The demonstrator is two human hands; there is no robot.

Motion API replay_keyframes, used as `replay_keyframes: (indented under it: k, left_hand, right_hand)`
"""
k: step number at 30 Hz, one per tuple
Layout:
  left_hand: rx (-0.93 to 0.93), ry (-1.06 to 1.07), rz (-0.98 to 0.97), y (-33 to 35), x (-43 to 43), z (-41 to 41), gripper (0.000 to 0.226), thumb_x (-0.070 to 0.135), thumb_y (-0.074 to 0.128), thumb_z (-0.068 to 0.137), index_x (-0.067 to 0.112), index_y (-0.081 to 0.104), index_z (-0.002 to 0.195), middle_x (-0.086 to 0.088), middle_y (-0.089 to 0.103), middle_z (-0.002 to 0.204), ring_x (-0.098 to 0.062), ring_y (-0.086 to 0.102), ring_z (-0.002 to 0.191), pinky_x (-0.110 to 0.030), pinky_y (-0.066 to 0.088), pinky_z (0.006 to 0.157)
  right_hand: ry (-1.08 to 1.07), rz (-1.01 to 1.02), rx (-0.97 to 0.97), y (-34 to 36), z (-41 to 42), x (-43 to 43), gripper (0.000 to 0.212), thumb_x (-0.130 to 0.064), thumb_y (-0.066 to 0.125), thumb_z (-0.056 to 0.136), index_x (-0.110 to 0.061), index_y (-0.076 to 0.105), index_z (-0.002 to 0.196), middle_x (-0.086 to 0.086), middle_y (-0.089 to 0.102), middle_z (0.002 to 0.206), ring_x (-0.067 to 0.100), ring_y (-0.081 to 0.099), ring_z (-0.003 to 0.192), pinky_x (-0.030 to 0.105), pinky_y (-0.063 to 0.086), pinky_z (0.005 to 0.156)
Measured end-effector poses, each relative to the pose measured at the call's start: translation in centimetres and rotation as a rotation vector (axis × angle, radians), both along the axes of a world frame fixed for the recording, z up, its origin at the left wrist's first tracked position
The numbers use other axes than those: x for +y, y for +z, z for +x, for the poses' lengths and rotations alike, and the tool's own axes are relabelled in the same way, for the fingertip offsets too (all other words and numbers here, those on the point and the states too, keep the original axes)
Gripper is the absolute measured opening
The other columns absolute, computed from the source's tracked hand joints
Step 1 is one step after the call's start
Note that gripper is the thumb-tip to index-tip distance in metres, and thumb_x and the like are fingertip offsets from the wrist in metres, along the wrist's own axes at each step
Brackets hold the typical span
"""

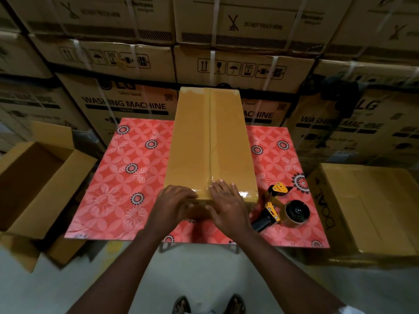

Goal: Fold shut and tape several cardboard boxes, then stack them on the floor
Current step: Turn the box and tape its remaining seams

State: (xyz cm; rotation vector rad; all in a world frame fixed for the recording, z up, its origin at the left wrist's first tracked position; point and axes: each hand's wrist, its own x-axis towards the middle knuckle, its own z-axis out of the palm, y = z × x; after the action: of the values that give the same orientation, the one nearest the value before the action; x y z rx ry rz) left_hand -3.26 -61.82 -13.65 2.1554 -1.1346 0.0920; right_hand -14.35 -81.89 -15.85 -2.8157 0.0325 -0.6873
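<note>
A long brown cardboard box [210, 141] lies lengthwise on the table with the red flower-patterned cloth [127, 177]. Its flaps are shut and clear tape runs along the centre seam and over both ends. My left hand [174, 205] rests on the box's near left corner, its fingers bent over the edge. My right hand [226, 200] lies flat with straight fingers on the near end, pressing the shiny tape. A yellow and black tape dispenser [283, 209] lies on the cloth just right of the box.
An open empty cardboard box [40, 184] stands on the floor at the left. A closed brown box [371, 209] sits on the floor at the right. Stacked washing-machine cartons [136, 64] form a wall behind the table. My feet [208, 304] are on the grey floor.
</note>
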Motion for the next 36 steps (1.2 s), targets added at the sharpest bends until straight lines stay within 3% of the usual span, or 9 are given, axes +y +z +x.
replay_keyframes:
  k: [6, 11, 15, 17, 21, 24, 26, 29, 36]
  left_hand:
    - [-0.051, 0.134, -0.035, -0.5, 2.3, 1.4, 0.016, 0.025, 0.070, 0.088, 0.025, 0.073, 0.103, 0.013, 0.069, 0.110, -0.020, 0.061, 0.105, -0.041, 0.044, 0.089]
    - [0.018, 0.099, -0.052, -0.7, 2.5, 1.6, 0.033, 0.004, 0.078, 0.081, 0.023, 0.072, 0.108, 0.010, 0.067, 0.116, -0.021, 0.058, 0.110, -0.019, 0.032, 0.098]
    - [0.054, 0.145, -0.120, 0.1, 3.2, 1.5, 0.023, 0.022, 0.077, 0.084, 0.022, 0.074, 0.107, 0.011, 0.067, 0.116, -0.016, 0.058, 0.112, -0.022, 0.038, 0.098]
    - [0.055, 0.217, -0.182, 0.0, 3.8, 1.6, 0.022, 0.013, 0.079, 0.085, 0.019, 0.074, 0.106, 0.006, 0.066, 0.112, -0.015, 0.059, 0.110, -0.024, 0.042, 0.097]
    - [0.284, 0.382, -0.282, -0.6, 4.7, 1.1, 0.046, 0.004, 0.084, 0.078, 0.018, 0.069, 0.119, 0.001, 0.057, 0.112, -0.008, 0.063, 0.097, -0.018, 0.052, 0.085]
    - [0.493, 0.509, -0.376, -1.1, 4.7, -0.2, 0.048, -0.002, 0.082, 0.078, 0.021, 0.062, 0.115, -0.003, 0.063, 0.102, -0.009, 0.065, 0.085, -0.014, 0.053, 0.075]
    - [0.604, 0.538, -0.456, -1.1, 4.2, -1.2, 0.042, -0.005, 0.080, 0.079, 0.017, 0.061, 0.109, -0.006, 0.067, 0.095, -0.015, 0.066, 0.083, -0.017, 0.054, 0.074]
    - [0.681, 0.567, -0.537, -0.7, 3.1, -2.6, 0.038, -0.008, 0.076, 0.082, 0.011, 0.059, 0.111, -0.004, 0.068, 0.094, -0.008, 0.067, 0.083, -0.016, 0.054, 0.075]
    - [0.683, 0.741, -0.582, -1.5, 1.4, -4.1, 0.032, -0.005, 0.069, 0.088, 0.016, 0.060, 0.110, 0.008, 0.068, 0.098, 0.001, 0.067, 0.086, -0.009, 0.048, 0.075]
  right_hand:
    - [0.035, 0.076, 0.065, 1.8, 3.4, 3.1, 0.050, -0.042, 0.051, 0.100, -0.011, 0.060, 0.138, 0.006, 0.059, 0.144, 0.025, 0.049, 0.139, 0.053, 0.033, 0.118]
    - [0.076, -0.100, 0.056, 0.8, 1.9, 2.5, 0.051, -0.028, 0.065, 0.094, -0.012, 0.056, 0.142, 0.005, 0.056, 0.147, 0.024, 0.050, 0.139, 0.055, 0.028, 0.120]
    - [0.054, -0.007, 0.018, 1.7, 3.0, 3.9, 0.049, -0.037, 0.059, 0.096, -0.013, 0.060, 0.138, 0.003, 0.059, 0.144, 0.022, 0.050, 0.138, 0.056, 0.023, 0.122]
    - [0.079, 0.033, 0.002, 2.3, 4.4, 5.2, 0.047, -0.038, 0.060, 0.096, -0.012, 0.063, 0.135, 0.004, 0.062, 0.141, 0.023, 0.052, 0.135, 0.055, 0.028, 0.120]
    - [0.100, 0.044, 0.031, 1.5, 5.3, 6.5, 0.041, -0.026, 0.060, 0.096, -0.009, 0.064, 0.133, 0.009, 0.061, 0.141, 0.027, 0.055, 0.134, 0.054, 0.038, 0.115]
    - [0.116, -0.030, 0.033, 0.8, 4.6, 6.2, 0.050, -0.015, 0.066, 0.089, -0.009, 0.060, 0.138, 0.008, 0.057, 0.146, 0.026, 0.052, 0.137, 0.050, 0.035, 0.118]
    - [0.088, 0.028, 0.045, 1.2, 4.5, 6.6, 0.049, -0.019, 0.061, 0.093, -0.010, 0.059, 0.140, 0.007, 0.055, 0.148, 0.025, 0.049, 0.140, 0.047, 0.027, 0.121]
    - [0.084, 0.163, 0.093, 2.0, 5.3, 8.1, 0.049, -0.034, 0.048, 0.099, -0.010, 0.059, 0.140, 0.006, 0.054, 0.149, 0.024, 0.045, 0.143, 0.047, 0.021, 0.124]
    - [-0.053, 0.142, 0.093, 1.3, 6.6, 11.3, 0.053, -0.049, 0.042, 0.101, -0.016, 0.063, 0.135, 0.005, 0.057, 0.147, 0.025, 0.046, 0.141, 0.049, 0.019, 0.123]
